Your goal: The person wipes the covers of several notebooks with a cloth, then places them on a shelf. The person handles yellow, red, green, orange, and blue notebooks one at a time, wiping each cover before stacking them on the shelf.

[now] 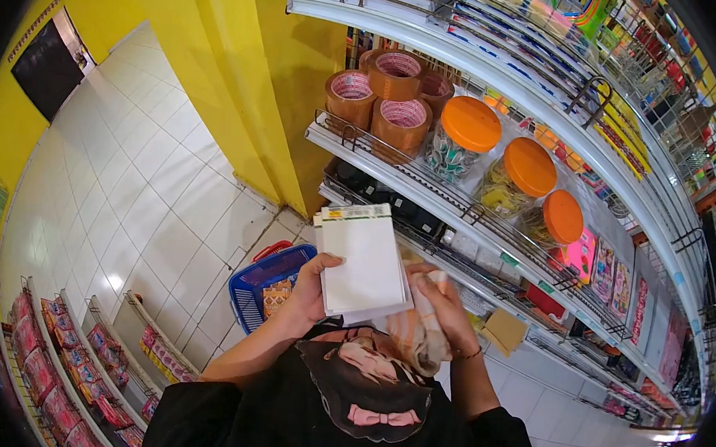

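Note:
My left hand (313, 289) grips the left side of a stack of white packs (364, 259) in clear wrapping, thumb on top. The top pack has a green-edged header with a barcode and a small yellow sticker. At the stack's right side, my right hand (443, 303) holds a crumpled checked cloth (418, 335), which hangs down in front of my black shirt. Whether the right fingers also touch the packs cannot be told. Beyond the stack stands a store shelf (400, 164) with rolls of brown packing tape (400, 123) and orange-lidded clear jars (470, 125).
A blue plastic basket (252, 291) with a red handle stands on the tiled floor, a patterned item inside. Black boxes (412, 215) lie on a lower shelf. A tan cardboard piece (504, 331) juts out at right. Shelves of small packets (75, 365) stand at lower left, beside a yellow wall (220, 55).

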Action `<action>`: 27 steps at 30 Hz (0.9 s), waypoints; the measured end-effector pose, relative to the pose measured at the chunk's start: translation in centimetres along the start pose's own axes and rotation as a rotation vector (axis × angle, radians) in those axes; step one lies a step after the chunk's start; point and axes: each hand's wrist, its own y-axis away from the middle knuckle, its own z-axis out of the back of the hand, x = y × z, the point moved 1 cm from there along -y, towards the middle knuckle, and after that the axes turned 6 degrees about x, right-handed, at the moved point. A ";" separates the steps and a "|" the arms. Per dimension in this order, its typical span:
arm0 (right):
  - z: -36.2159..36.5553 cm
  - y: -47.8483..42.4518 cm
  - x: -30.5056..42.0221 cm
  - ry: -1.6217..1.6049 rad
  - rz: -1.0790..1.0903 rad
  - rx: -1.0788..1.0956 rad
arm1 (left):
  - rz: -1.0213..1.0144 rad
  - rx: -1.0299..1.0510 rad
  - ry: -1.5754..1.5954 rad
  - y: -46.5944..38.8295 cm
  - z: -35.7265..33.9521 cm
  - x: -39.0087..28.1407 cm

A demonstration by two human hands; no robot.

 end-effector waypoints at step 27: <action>-4.6 0.4 2.2 0.869 0.316 0.444 | -0.088 -0.025 -0.092 -0.1 1.8 -1.7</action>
